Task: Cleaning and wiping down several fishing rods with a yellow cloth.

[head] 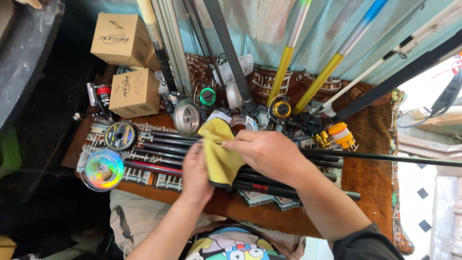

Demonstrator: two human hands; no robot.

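Patterned rug (370, 192), both hands (195, 173) (269, 151) — grip closed on yellow cloth (219, 149)

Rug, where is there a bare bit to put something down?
The rug is bare on its brown stretch right of the black rods, below the orange reel. A thin strip lies free along its near edge. Everywhere else is crowded: line spools, reels, cardboard boxes, and both hands on the yellow cloth.

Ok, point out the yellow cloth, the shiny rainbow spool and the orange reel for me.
yellow cloth (220, 153): head view, on the middle of the fabric between the two hands.
rainbow spool (102, 169): head view, on its shiny flat face.
orange reel (342, 135): head view, on its orange body, right of the hands.
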